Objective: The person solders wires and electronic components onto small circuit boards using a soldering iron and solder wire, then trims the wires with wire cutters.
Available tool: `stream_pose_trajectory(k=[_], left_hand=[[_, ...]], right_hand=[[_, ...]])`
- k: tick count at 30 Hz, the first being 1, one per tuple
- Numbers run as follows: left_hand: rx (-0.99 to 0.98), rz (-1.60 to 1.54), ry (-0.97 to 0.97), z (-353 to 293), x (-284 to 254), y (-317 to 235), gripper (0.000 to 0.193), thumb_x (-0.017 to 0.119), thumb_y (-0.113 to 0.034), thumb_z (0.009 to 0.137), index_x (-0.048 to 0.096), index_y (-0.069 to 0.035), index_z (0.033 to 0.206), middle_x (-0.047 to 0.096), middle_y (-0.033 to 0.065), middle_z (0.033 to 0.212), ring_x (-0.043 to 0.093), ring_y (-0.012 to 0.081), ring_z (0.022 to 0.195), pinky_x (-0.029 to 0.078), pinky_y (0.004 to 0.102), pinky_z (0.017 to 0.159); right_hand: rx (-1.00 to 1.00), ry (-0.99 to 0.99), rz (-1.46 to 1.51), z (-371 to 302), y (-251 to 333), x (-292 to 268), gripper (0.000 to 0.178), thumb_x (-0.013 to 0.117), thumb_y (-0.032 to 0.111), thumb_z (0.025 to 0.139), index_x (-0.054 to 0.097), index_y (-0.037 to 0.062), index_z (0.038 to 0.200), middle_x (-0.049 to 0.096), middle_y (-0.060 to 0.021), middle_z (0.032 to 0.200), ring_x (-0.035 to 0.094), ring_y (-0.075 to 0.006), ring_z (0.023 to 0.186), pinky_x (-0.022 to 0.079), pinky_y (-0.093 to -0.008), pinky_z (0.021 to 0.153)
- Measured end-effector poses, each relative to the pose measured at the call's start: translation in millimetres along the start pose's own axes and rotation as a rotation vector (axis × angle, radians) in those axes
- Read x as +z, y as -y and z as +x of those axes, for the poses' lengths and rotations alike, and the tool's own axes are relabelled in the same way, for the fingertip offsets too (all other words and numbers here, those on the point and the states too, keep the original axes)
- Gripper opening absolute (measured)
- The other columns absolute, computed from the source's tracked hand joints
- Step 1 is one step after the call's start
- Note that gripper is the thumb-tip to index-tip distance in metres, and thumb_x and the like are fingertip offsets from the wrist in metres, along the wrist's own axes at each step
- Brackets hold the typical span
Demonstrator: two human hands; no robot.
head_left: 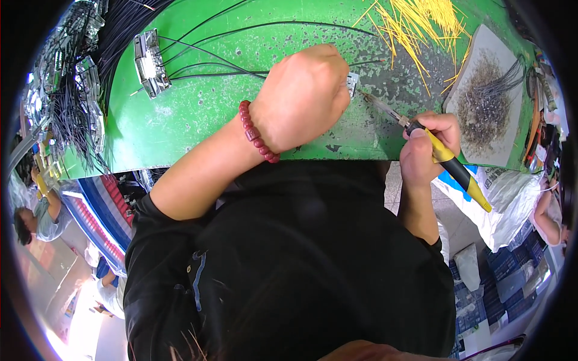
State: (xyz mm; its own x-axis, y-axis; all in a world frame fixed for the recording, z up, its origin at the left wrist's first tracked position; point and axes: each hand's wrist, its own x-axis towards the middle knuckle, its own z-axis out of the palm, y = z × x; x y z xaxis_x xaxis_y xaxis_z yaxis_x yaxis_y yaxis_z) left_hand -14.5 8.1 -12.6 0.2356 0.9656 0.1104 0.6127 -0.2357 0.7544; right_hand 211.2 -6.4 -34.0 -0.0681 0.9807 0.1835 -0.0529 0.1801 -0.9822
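Observation:
My left hand [307, 96], with a red bead bracelet on its wrist, is closed in a fist above the green tabletop [217, 120]. A small whitish part with metal spots [352, 84] pokes out beyond its fingers, which are mostly hidden under the hand. My right hand [427, 144] grips a yellow-and-black soldering iron [454, 165] like a pen. The iron's thin tip points left and stops just short of the small part. Long black wires [211, 73] run from the left toward my left hand; some pass beyond it.
A bundle of metal pieces [152, 63] lies at the left, near piled black wires and shiny parts [90, 102]. Loose yellow wires [427, 24] spread at the far right. Beside them, a grey board [506, 120] bears dark crumbs and fine wires. Other people [45, 216] sit beyond the table.

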Motion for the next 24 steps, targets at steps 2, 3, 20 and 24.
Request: stream_pose_trajectory(k=[2,3,20,24], left_hand=[[0.006,0.011,-0.012,1.4,0.4,-0.4,0.008,0.059,-0.002,0.073,0.055,0.003,0.068,0.057,0.0158,0.074,0.059,0.0343,0.069,0.050,0.0413,0.062],[0.011,0.023,-0.025,1.9,0.6,-0.5,0.006,0.062,0.003,0.070,0.056,0.003,0.068,0.058,0.0138,0.070,0.058,0.0308,0.065,0.049,0.0367,0.059],[-0.019,0.024,-0.011,3.7,-0.4,-2.0,0.007,0.061,0.001,0.071,0.055,0.003,0.067,0.057,0.0142,0.069,0.058,0.0316,0.065,0.048,0.0374,0.059],[-0.026,0.030,-0.004,3.8,0.1,-1.9,0.007,0.061,0.000,0.072,0.055,0.003,0.067,0.057,0.0144,0.070,0.058,0.0317,0.066,0.049,0.0378,0.060]], right_hand=[[0.004,-0.012,-0.034,-0.5,-0.1,0.3,0.020,0.068,0.006,0.076,0.052,0.0009,0.088,0.052,-0.0026,0.076,0.042,-0.0059,0.063,0.033,-0.0205,0.057],[0.005,-0.012,-0.033,-0.4,-0.2,0.6,0.020,0.068,0.006,0.076,0.052,0.0009,0.088,0.052,-0.0026,0.076,0.042,-0.0059,0.063,0.033,-0.0205,0.057],[-0.050,-0.015,0.041,3.1,3.0,6.1,0.016,0.062,0.001,0.078,0.051,0.0005,0.090,0.054,-0.0050,0.074,0.048,-0.0076,0.060,0.038,-0.0204,0.055],[-0.079,-0.022,0.010,4.4,3.6,4.4,0.019,0.060,0.011,0.079,0.047,0.0002,0.089,0.052,-0.0110,0.070,0.045,-0.0122,0.056,0.038,-0.0223,0.052]])
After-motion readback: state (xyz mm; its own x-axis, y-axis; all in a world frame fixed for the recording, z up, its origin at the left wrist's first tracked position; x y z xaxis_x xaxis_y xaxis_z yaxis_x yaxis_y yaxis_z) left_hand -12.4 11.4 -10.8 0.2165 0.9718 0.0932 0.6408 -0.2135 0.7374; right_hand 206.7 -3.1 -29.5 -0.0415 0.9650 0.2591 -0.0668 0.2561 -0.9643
